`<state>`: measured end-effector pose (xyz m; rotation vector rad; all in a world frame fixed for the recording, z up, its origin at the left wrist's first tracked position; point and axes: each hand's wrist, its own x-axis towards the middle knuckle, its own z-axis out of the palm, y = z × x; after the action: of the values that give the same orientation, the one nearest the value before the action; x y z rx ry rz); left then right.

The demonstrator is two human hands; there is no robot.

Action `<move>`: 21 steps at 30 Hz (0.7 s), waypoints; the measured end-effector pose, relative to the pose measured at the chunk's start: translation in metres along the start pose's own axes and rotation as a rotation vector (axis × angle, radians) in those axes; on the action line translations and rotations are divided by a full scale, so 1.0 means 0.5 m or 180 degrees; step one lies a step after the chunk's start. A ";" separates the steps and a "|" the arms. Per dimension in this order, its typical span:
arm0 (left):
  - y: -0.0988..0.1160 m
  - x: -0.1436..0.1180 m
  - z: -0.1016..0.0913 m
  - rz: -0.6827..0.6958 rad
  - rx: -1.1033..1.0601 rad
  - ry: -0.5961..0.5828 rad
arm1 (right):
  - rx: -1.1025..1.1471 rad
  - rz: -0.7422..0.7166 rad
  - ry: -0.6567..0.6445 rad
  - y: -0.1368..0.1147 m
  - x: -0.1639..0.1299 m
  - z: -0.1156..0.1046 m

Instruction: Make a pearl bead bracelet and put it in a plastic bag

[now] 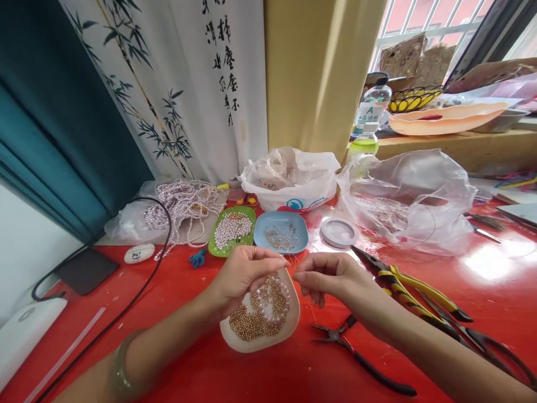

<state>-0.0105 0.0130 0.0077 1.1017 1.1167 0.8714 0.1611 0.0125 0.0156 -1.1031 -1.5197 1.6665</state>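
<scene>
My left hand (245, 274) hovers over a cream dish (289, 327) of small gold beads, with its fingertips pinched together on a beaded strand of pearl and gold beads (274, 296) that hangs into the dish. My right hand (331, 277) is just to the right, fingertips pinched on a thin wire that runs toward the left hand. The two sets of fingertips are a few centimetres apart above the red table (176, 347).
Behind the hands stand a green dish of pearls (232, 230), a blue dish (281, 232) and a round lid (338, 232). Pliers (361, 358) and yellow-handled cutters (419, 296) lie to the right. Plastic bags (293, 179), pearl strands (184, 207) and a black cable (138, 291) are around.
</scene>
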 end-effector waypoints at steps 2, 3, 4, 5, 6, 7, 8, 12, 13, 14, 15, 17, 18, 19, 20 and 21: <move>0.000 -0.001 0.002 -0.0004 -0.0032 0.0048 | -0.0082 -0.0003 0.0034 0.004 -0.003 0.003; 0.000 -0.001 0.003 0.0004 -0.0045 0.0072 | -0.0153 -0.0048 0.0055 0.005 -0.004 0.004; 0.000 -0.002 0.004 0.0019 -0.0054 0.0091 | -0.0239 -0.0120 0.0084 0.005 -0.007 0.005; 0.000 -0.002 0.005 0.0034 -0.0060 0.0108 | -0.0330 -0.0202 0.0113 0.006 -0.009 0.005; 0.000 -0.003 0.006 0.0044 -0.0063 0.0127 | -0.0419 -0.0278 0.0141 0.006 -0.011 0.005; -0.001 -0.003 0.006 0.0050 -0.0057 0.0143 | -0.0502 -0.0340 0.0165 0.006 -0.013 0.006; -0.001 -0.003 0.006 0.0056 -0.0047 0.0160 | -0.0580 -0.0387 0.0185 0.005 -0.016 0.007; -0.006 -0.004 0.006 0.0130 0.0065 0.0225 | -0.0795 -0.0473 0.0208 0.008 -0.020 0.011; -0.008 -0.005 0.006 0.0150 0.0114 0.0237 | -0.0831 -0.0490 0.0219 0.009 -0.020 0.012; -0.009 -0.005 0.006 0.0159 0.0162 0.0250 | -0.0863 -0.0497 0.0226 0.010 -0.020 0.013; -0.010 -0.006 0.006 0.0162 0.0205 0.0257 | -0.0892 -0.0504 0.0233 0.012 -0.020 0.014; -0.011 -0.007 0.007 0.0170 0.0270 0.0269 | -0.0957 -0.0507 0.0242 0.014 -0.019 0.014; -0.011 -0.008 0.008 0.0181 0.0295 0.0269 | -0.0994 -0.0505 0.0250 0.015 -0.019 0.015; -0.011 -0.009 0.008 0.0200 0.0312 0.0270 | -0.1037 -0.0511 0.0268 0.015 -0.019 0.015; -0.011 -0.010 0.009 0.0216 0.0334 0.0280 | -0.1085 -0.0518 0.0291 0.014 -0.019 0.015; -0.012 -0.010 0.009 0.0224 0.0370 0.0299 | -0.1133 -0.0527 0.0324 0.013 -0.019 0.016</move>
<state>-0.0073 0.0056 0.0037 1.2122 1.2248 0.9308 0.1593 -0.0006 0.0106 -1.1842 -1.8317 1.2402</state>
